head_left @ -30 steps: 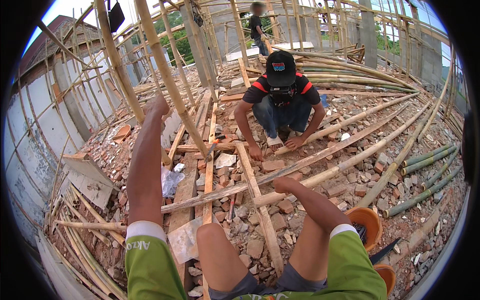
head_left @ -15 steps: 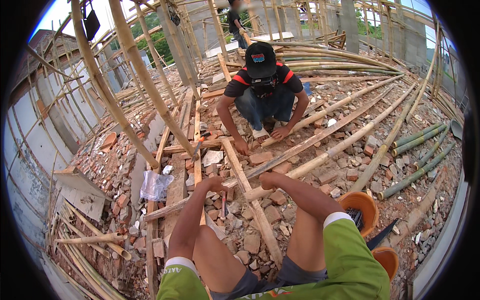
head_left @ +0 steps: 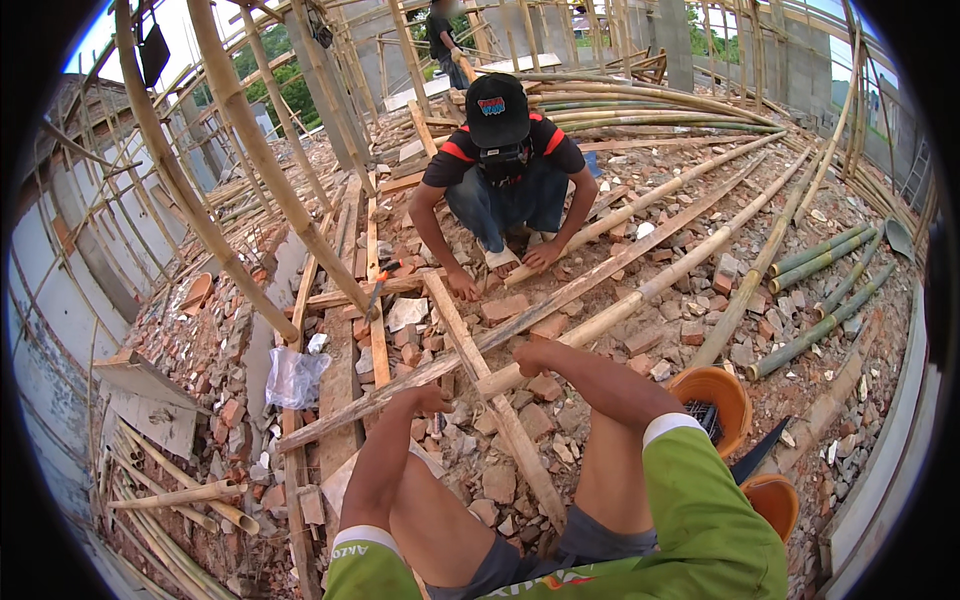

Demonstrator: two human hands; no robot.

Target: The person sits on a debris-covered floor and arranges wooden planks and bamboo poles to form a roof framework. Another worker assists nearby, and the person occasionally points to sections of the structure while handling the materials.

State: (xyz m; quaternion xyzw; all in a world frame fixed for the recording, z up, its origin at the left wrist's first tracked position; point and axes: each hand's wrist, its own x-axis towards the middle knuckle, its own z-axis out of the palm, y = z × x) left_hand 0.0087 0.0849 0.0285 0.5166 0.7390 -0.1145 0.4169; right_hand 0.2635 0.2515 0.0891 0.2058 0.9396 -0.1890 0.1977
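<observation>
Bamboo pole (head_left: pixel 652 294) looks stiff, smooth, probably light; best held near its end, by the right hand (head_left: pixel 537 356). Left hand (head_left: pixel 430 400) is apart from it; I cannot tell either grip's closure.

The round bamboo pole (head_left: pixel 640 298) at the right grip (head_left: pixel 540 357) is pale yellow; the round plastic bucket (head_left: pixel 736 402) right of that grip, orange.

We cannot tell whether our left hand (head_left: pixel 428 401) grips anything or our right hand (head_left: pixel 536 357) the pole (head_left: pixel 655 300). Our sleeve (head_left: pixel 705 500) hides part of the lower bucket (head_left: pixel 779 501); the top edge crops a standing person (head_left: pixel 441 42).
</observation>
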